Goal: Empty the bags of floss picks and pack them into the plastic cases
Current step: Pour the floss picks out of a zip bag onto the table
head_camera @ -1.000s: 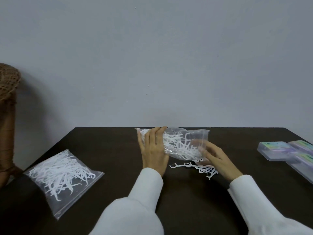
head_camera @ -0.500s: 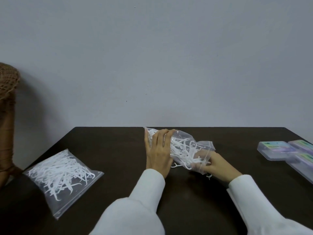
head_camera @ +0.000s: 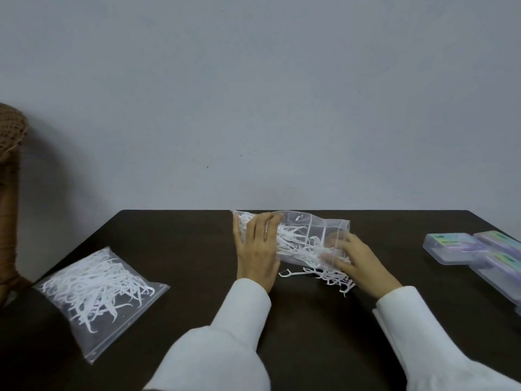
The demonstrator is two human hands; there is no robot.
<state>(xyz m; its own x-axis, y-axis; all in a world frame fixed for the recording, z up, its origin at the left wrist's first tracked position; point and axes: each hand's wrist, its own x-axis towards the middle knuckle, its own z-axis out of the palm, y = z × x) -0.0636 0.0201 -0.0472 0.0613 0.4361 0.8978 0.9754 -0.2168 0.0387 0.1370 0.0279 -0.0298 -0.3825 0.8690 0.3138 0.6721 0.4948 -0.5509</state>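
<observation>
Gripping crinkled clear bag (head_camera: 307, 227) of thin white floss picks (head_camera: 298, 246), both hands (head_camera: 258, 253)

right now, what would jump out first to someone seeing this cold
At the middle of the dark brown table, the left hand and right hand hold a clear plastic bag of white floss picks, with loose white floss picks spilled beneath it. A second full clear bag lies left; translucent plastic cases sit right.
</observation>
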